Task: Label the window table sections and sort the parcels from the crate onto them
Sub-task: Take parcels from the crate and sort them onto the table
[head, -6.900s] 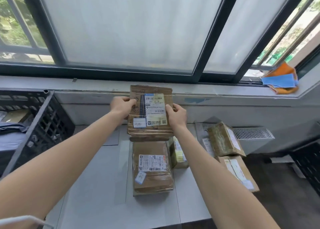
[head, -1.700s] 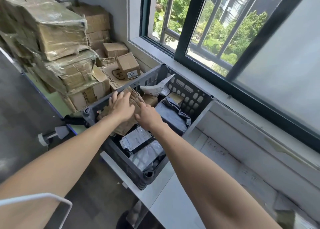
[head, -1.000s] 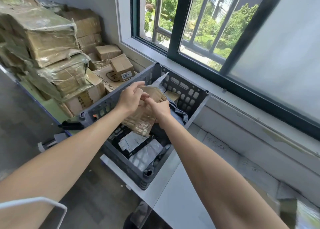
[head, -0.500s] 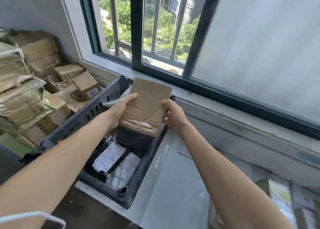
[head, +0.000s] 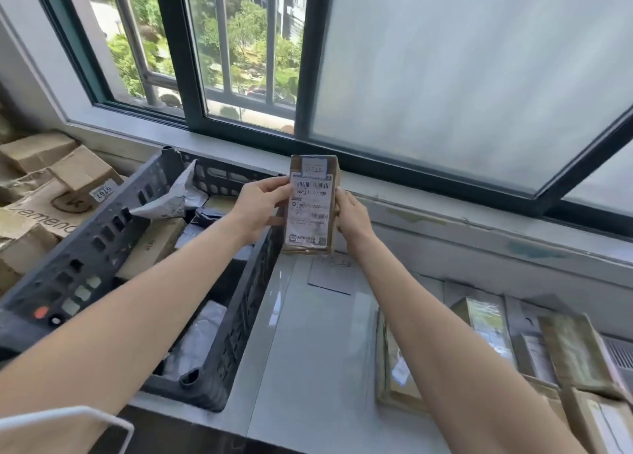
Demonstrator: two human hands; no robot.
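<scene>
We see a flat brown cardboard parcel [head: 311, 210] with a white shipping label, gripped upright at its sides by the left hand [head: 259, 207] and right hand [head: 353, 214], just beside the dark grey plastic crate [head: 102, 248]. More taped cardboard parcels [head: 568, 354] lie on the pale grey table [head: 308, 350].

The head camera looks forward and down, close over the table [head: 308, 350] toward the window [head: 445, 59].

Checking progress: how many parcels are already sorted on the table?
4 parcels, all blurred: one beside the right forearm, one further right, two at the frame's right edge. Stacked ones may be hidden.
</scene>
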